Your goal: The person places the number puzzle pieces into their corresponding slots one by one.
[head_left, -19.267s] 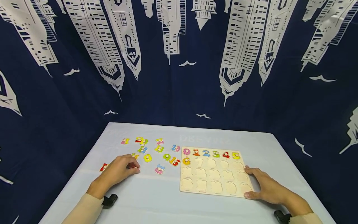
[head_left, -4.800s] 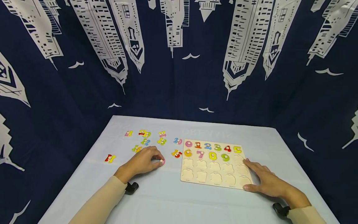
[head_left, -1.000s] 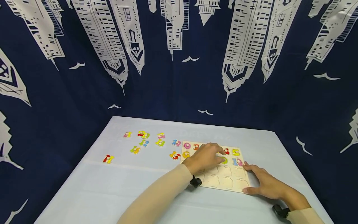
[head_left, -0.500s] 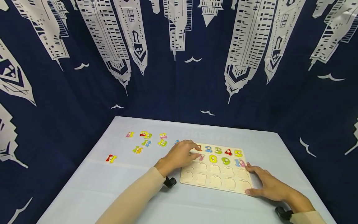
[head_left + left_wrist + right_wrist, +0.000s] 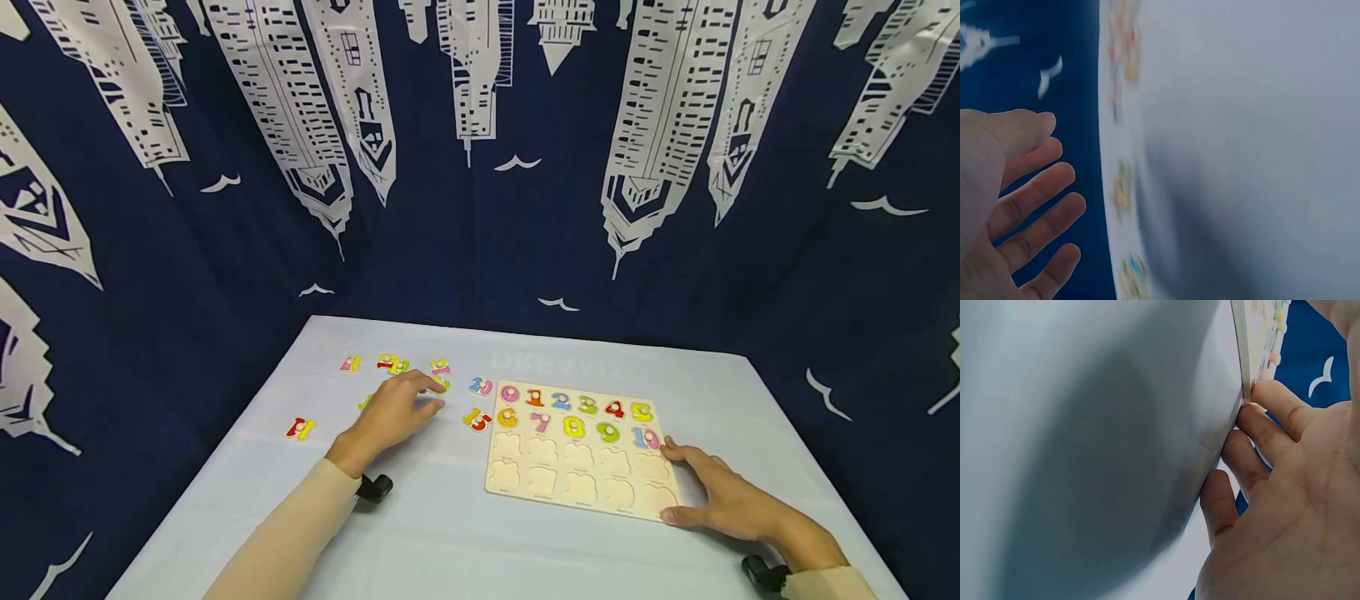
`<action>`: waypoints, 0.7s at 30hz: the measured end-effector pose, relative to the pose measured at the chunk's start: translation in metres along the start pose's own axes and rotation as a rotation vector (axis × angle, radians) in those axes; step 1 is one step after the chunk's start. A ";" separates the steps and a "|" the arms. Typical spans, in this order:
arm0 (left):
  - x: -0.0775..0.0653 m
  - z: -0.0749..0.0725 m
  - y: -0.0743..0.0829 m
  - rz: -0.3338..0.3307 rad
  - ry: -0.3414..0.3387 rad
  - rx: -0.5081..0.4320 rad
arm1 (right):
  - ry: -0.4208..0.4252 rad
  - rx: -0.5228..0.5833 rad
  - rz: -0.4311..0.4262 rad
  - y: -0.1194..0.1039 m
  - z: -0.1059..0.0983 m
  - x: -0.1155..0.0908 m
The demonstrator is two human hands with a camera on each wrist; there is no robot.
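In the head view, my left hand [image 5: 393, 412] hovers over loose number pieces left of the wooden number puzzle board [image 5: 551, 497]. Its fingers are loosely extended and grip nothing; the left wrist view shows the fingers [image 5: 1041, 187] spread. Near its fingertips lie a yellow-green piece [image 5: 443, 386] and a pink-yellow one [image 5: 439, 367]; other pieces are partly hidden beneath the hand. My right hand [image 5: 723, 492] rests against the board's right edge, thumb at the near corner, fingers [image 5: 1244, 456] touching the edge and table. Numbers 0 to 10 sit in the upper two rows; the lower recesses are bare.
Beside the board lie a red-yellow 15 [image 5: 477, 419] and a blue-pink 20 [image 5: 481, 386]. Farther left are a red-yellow piece [image 5: 301, 428], a pink-yellow piece [image 5: 350, 363] and two overlapping pieces [image 5: 392, 363]. A dark blue curtain [image 5: 465, 242] hangs behind the white table [image 5: 450, 542].
Numbers 7 to 10 have gone into the board since the oldest frame. Over the last second my left hand has moved left from the board to the loose pieces. My right hand stays put.
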State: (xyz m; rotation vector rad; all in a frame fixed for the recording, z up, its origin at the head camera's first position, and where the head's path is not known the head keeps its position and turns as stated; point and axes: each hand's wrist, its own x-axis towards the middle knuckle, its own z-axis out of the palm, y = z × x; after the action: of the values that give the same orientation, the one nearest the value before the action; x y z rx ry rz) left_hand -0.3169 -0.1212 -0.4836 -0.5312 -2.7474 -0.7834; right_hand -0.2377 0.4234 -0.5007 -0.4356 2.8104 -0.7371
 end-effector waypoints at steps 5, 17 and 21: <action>-0.015 -0.012 -0.035 -0.059 0.028 0.006 | 0.002 0.006 -0.009 0.000 0.001 -0.002; -0.059 -0.054 -0.086 -0.145 0.071 0.054 | 0.002 0.009 0.003 0.001 0.002 -0.002; -0.073 -0.068 -0.101 -0.174 0.087 0.080 | 0.001 0.015 0.010 0.002 0.002 -0.003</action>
State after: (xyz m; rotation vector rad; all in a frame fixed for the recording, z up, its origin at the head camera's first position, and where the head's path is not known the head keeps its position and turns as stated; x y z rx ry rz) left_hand -0.2830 -0.2581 -0.4967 -0.2382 -2.7563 -0.7129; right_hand -0.2352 0.4249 -0.5025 -0.4190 2.8037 -0.7559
